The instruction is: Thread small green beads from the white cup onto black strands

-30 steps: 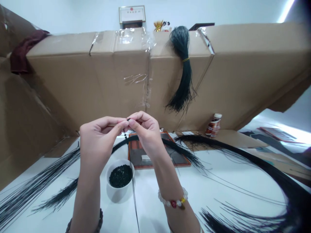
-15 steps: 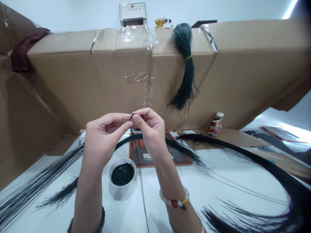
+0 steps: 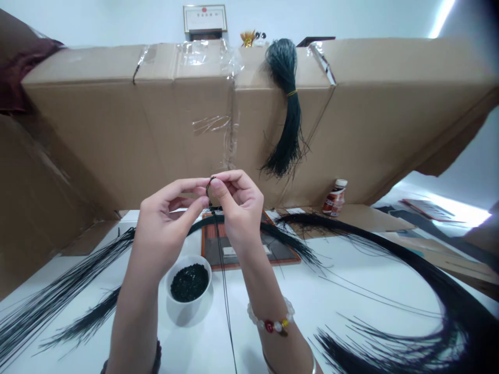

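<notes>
A thin dark cord hangs from my fingertips down to the table's near side, with a small loop and a dark knot or bead near its top. My right hand pinches the top of that loop between thumb and forefinger. Beside it, my left hand has thumb and forefinger closed at the loop's left side. Below and left of the cord stands a white bowl filled with small dark green pieces, perhaps beads. Behind the hands lies a brown-framed board, partly hidden, with a bundle of dark green cords across it.
Dark cord bundles lie on the white table at left and right. A cardboard wall rises behind, with a tied hank of dark green cord hanging over it. A brown bottle with a white cap stands at the back right.
The cord loop shows more openly between my fingertips, as my left fingertips have shifted slightly left. The whole view has turned a little to the right.
</notes>
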